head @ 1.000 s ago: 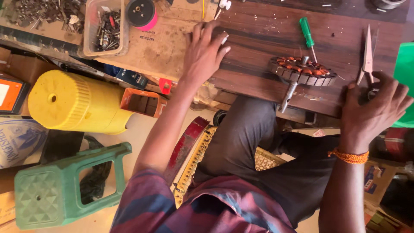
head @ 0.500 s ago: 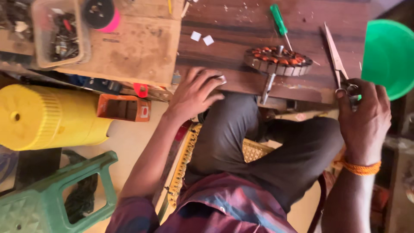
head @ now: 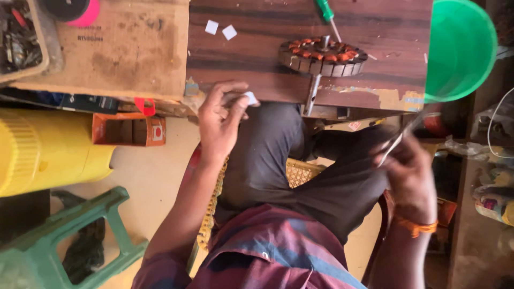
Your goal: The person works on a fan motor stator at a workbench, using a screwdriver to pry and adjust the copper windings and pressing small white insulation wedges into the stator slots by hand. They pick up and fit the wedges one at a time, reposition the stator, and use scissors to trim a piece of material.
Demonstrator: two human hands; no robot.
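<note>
My left hand [head: 222, 120] is at the near edge of the dark wooden table [head: 251, 69] and pinches a small white paper piece [head: 249, 98] between thumb and fingers. My right hand [head: 409, 174], with an orange band at the wrist, is blurred below the table edge over my lap and grips a pair of scissors [head: 397, 138]. On the table stands a round motor stator [head: 324, 56] with copper windings. A green-handled screwdriver [head: 324, 9] lies just beyond it. Two white paper squares [head: 220, 29] lie on the table to the left.
A green plastic basin [head: 460, 48] sits at the table's right end. A cardboard sheet [head: 123, 48], a tray of metal parts [head: 19, 37] and a pink roll [head: 72, 9] are at left. Below are a yellow drum [head: 43, 150], an orange box [head: 127, 129] and a green stool [head: 64, 241].
My left hand slid off the tabletop to its near edge, now holding a white piece. My right hand picked the scissors off the table and brought them down toward my lap.
</note>
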